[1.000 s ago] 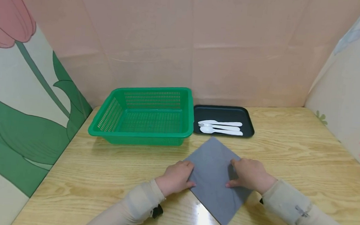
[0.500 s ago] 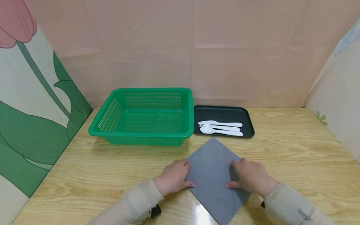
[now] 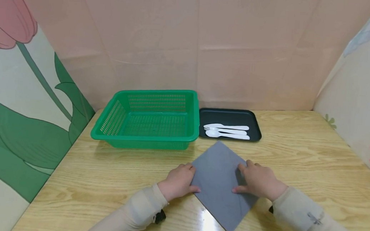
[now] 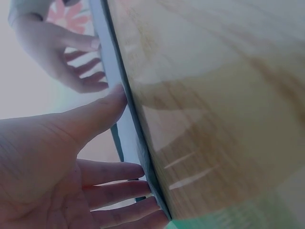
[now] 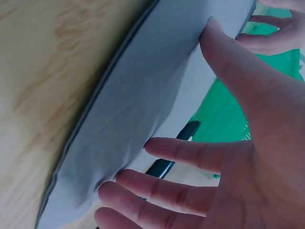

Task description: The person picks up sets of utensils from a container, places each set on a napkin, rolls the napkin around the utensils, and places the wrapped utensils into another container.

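Note:
A folded grey napkin [image 3: 216,182] lies cornerwise on the table, one corner pointing toward the tray. My left hand [image 3: 178,181] is at its left edge, and in the left wrist view the thumb [image 4: 112,102] and fairly straight fingers touch that edge from the side. My right hand [image 3: 259,179] rests on the napkin's right part with thumb and fingertips spread wide apart. From the right wrist view, the fingertips [image 5: 155,147] press small dents into the napkin's surface [image 5: 128,95], which shows thin layers along its edge.
A green plastic basket [image 3: 151,139] stands at the back left. Beside it on the right is a black tray [image 3: 227,115] bearing a white knife [image 3: 232,126], fork [image 3: 232,131] and spoon [image 3: 228,135]. A pink cloth wall [image 3: 196,44] rises behind the wooden table [image 3: 304,156].
My left hand has shifted slightly to the left along the napkin's edge since a second ago. The right hand moved only a touch to the right; the napkin stays in place.

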Demonstrator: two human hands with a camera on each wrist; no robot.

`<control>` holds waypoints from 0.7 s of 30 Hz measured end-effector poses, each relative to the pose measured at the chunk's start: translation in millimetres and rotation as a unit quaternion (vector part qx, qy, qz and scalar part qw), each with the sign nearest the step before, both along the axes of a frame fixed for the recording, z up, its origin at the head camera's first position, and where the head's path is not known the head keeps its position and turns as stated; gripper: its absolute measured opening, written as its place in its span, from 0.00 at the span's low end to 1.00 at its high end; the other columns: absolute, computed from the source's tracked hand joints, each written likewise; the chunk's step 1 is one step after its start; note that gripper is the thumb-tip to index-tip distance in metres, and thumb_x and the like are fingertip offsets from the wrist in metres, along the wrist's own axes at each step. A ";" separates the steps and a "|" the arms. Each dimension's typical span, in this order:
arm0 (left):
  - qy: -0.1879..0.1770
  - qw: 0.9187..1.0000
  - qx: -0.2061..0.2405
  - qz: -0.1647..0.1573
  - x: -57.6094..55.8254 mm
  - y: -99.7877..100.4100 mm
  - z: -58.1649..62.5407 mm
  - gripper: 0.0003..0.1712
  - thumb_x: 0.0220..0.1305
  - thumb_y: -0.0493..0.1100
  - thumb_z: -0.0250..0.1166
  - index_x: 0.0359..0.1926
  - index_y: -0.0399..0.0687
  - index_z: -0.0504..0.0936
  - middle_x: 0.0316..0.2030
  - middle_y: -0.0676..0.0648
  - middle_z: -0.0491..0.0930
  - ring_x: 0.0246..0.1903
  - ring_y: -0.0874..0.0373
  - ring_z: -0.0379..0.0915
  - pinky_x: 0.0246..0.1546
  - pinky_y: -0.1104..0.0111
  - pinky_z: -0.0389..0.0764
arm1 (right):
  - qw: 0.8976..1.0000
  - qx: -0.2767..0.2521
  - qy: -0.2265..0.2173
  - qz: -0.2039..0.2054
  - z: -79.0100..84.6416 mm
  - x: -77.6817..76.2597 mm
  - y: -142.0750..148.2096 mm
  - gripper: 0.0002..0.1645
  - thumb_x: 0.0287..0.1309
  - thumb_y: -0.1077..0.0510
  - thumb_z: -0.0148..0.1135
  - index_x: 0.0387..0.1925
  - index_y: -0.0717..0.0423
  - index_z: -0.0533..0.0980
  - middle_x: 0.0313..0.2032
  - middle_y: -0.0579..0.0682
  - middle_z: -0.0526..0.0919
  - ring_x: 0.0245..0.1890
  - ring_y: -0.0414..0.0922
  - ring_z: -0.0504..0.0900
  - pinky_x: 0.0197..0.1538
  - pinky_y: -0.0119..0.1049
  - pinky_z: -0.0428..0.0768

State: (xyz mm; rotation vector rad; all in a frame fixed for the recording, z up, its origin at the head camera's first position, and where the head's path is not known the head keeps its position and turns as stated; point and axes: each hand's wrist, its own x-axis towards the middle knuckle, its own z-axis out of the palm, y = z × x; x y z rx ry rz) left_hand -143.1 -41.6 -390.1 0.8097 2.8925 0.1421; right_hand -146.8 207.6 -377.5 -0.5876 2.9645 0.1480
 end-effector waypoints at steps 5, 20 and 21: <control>0.001 1.000 0.000 0.001 0.1 -0.2 0.1 0.34 0.53 0.61 0.66 0.50 0.39 0.76 0.47 0.46 0.77 0.45 0.53 0.75 0.41 0.67 0.79 | 1.000 -0.021 -0.004 0.004 -0.9 -5.7 2.5 0.39 0.41 0.31 0.65 0.42 0.60 0.75 0.30 0.56 0.75 0.23 0.46 0.75 0.21 0.42 0.73; 0.004 1.000 -0.006 0.001 -0.4 0.7 -0.7 0.34 0.53 0.61 0.66 0.50 0.39 0.77 0.48 0.46 0.77 0.46 0.53 0.75 0.41 0.66 0.79 | 0.997 -0.072 -0.012 0.022 5.8 -26.8 3.7 0.19 0.50 0.44 0.66 0.29 0.55 0.74 0.23 0.48 0.73 0.21 0.41 0.69 0.20 0.35 0.67; 0.005 1.000 -0.006 0.001 -0.5 0.7 -0.9 0.34 0.53 0.62 0.66 0.50 0.39 0.77 0.48 0.46 0.77 0.46 0.53 0.75 0.41 0.66 0.79 | 0.997 -0.078 0.000 0.026 6.3 -28.1 4.4 0.18 0.50 0.45 0.66 0.27 0.55 0.74 0.23 0.48 0.73 0.20 0.41 0.69 0.20 0.35 0.67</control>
